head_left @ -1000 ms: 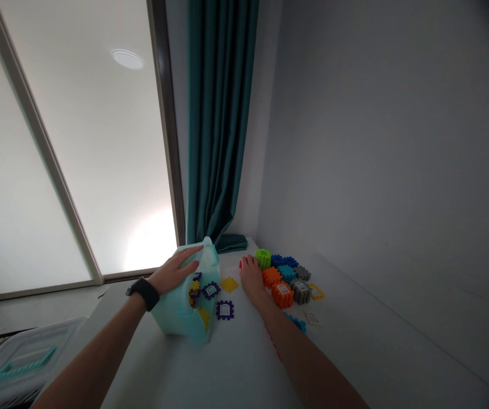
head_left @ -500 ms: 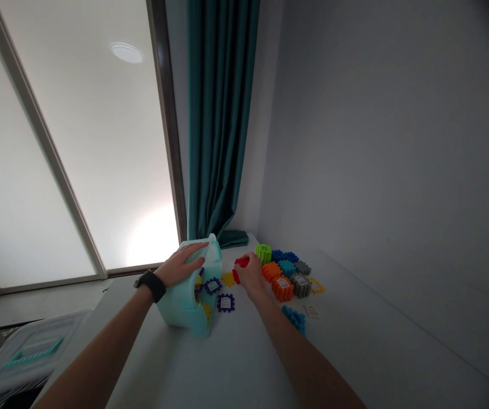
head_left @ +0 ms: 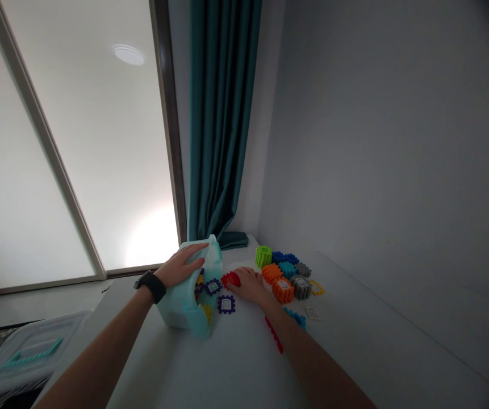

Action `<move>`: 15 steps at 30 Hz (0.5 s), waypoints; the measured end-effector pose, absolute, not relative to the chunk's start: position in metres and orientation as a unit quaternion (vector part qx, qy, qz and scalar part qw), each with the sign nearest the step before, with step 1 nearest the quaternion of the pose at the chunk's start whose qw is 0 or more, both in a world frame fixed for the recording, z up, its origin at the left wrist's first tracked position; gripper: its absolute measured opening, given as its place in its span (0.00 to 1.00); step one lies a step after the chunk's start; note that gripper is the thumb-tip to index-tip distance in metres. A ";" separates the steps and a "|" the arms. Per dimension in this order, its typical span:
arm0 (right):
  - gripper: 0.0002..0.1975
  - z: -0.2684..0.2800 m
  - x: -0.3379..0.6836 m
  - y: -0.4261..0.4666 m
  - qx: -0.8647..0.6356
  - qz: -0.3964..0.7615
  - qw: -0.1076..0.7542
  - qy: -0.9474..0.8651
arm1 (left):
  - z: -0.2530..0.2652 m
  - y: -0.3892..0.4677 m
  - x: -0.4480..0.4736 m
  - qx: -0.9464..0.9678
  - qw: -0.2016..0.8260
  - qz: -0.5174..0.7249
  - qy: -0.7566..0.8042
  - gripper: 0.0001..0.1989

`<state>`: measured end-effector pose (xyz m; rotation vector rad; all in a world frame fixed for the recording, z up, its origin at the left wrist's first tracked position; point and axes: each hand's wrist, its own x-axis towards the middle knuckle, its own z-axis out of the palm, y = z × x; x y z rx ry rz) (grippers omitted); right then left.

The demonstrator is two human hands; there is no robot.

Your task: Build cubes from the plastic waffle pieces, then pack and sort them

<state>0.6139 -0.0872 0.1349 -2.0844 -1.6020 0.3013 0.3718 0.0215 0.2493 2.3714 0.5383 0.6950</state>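
A translucent pale-teal bin (head_left: 180, 309) lies tipped on its side, its mouth toward the right. My left hand (head_left: 181, 267), with a black watch on the wrist, rests flat on its upper side, fingers stretched out. Inside the mouth show purple and yellow toothed tiles (head_left: 207, 312). A purple window tile (head_left: 226, 305) lies in front of the opening, and another purple tile (head_left: 213, 286) is at the rim. My right hand (head_left: 247, 284) closes over a red toothed tile (head_left: 230, 279). A second red tile (head_left: 275, 336) lies partly hidden beneath my right forearm.
Right of my hand sit groups of toothed tiles: lime green (head_left: 263, 257), orange (head_left: 283, 290), grey (head_left: 301, 287), and several blues. A yellow frame tile (head_left: 317, 288) and white tile (head_left: 312, 313) lie farther right. A clear lidded box (head_left: 31, 352) stands lower left, beyond the table.
My right hand has moved slightly down and left, now over a red tile by the bin's mouth. Another red tile now shows under my forearm. The left hand stays put.
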 end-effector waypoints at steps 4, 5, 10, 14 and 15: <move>0.24 0.138 0.609 -0.081 -0.777 0.117 0.183 -0.591 | 0.249 0.024 0.369 0.898 0.290 0.250 0.215 0.29; 0.24 0.139 0.608 -0.079 -0.779 0.120 0.174 -0.590 | 0.250 0.024 0.369 0.899 0.287 0.250 0.216 0.29; 0.23 0.147 0.606 -0.073 -0.787 0.136 0.154 -0.582 | 0.250 0.022 0.372 0.906 0.269 0.244 0.218 0.27; 0.23 0.152 0.610 -0.075 -0.783 0.147 0.155 -0.584 | 0.250 0.021 0.375 0.908 0.262 0.241 0.219 0.26; 0.22 0.153 0.611 -0.075 -0.781 0.149 0.156 -0.587 | 0.249 0.021 0.375 0.909 0.262 0.239 0.220 0.26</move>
